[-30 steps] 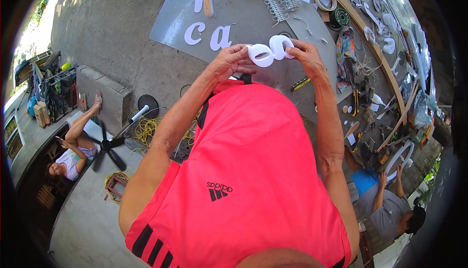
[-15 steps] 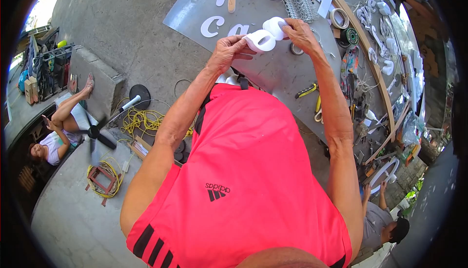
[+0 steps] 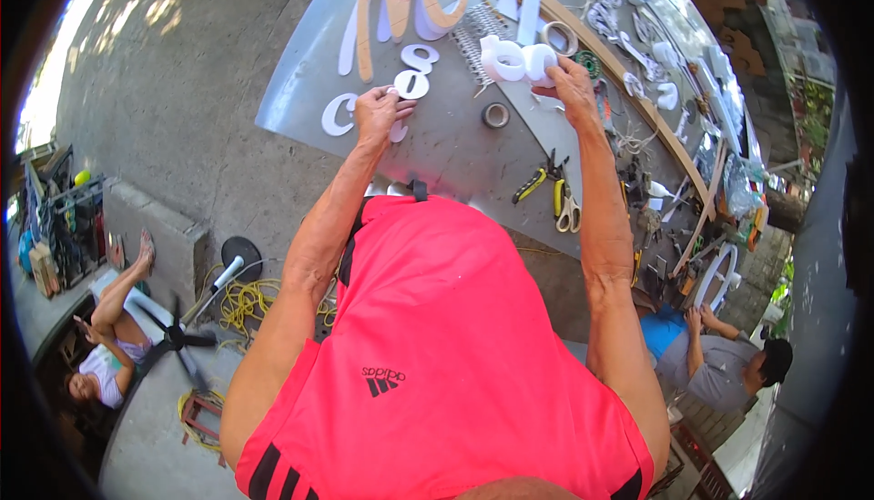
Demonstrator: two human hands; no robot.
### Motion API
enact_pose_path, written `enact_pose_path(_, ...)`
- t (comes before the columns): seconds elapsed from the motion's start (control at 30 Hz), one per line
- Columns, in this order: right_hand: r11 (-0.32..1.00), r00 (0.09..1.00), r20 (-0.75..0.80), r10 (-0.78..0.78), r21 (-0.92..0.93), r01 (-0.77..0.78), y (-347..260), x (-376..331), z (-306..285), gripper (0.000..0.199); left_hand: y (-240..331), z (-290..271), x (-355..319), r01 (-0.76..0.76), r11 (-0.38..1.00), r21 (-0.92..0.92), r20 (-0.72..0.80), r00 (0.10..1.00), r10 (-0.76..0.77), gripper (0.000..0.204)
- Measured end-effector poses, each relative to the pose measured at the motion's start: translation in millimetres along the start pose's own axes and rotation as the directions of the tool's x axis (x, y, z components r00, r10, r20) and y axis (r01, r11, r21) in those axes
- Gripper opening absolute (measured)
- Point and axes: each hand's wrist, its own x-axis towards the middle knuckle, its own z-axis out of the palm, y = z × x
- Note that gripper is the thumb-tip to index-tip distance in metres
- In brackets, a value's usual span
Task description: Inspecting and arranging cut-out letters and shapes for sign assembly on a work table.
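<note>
My left hand [image 3: 379,120] pinches a thick white oval cutout [image 3: 422,86] with a slot in its middle, holding it at the metal sheet. Just beyond it lies another white cutout [image 3: 420,56] with two loops. To its left rests a curved white cutout [image 3: 339,115]. Another white piece is partly hidden behind my left fingers. Farther right, my right hand [image 3: 570,92] is closed on a rounded white cutout [image 3: 540,61]. Touching that one on its left is a white ring-like cutout [image 3: 506,60]; whether the two are joined I cannot tell.
Tape rolls [image 3: 494,115], yellow-handled pliers [image 3: 530,185] and scissors [image 3: 569,215] lie on the sheet [image 3: 437,154]. A wooden strip [image 3: 628,81] crosses the right side. A fan [image 3: 176,338] stands lower left. One person reclines at left; another [image 3: 728,368] works at lower right.
My hands have moved apart. The left carried the oval cutout left, near the loose cutouts; the right still holds white pieces, now farther right. The whole view has shifted too.
</note>
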Motion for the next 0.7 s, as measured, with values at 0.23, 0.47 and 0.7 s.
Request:
enact_pose_path(0.23, 0.99, 0.984, -0.156, 0.089, 0.121, -0.07, 27, -30, -91, 0.041, 3, 10, 0, -0.008, 0.978, 0.211, 0.0, 1.0, 0.008, 0.028)
enact_pose_path(0.47, 0.983, 0.959, -0.264, 0.101, 0.176, -0.055, 42, -35, -161, 0.045, 5, 24, -7, -0.084, 0.922, 0.379, -0.037, 0.994, 0.106, 0.034)
enact_pose_path(0.7, 0.93, 0.948, -0.291, 0.131, 0.366, -0.016, 53, 15, -217, 0.043, 0, 31, -10, -0.107, 0.863, 0.494, -0.08, 0.982, 0.168, 0.03)
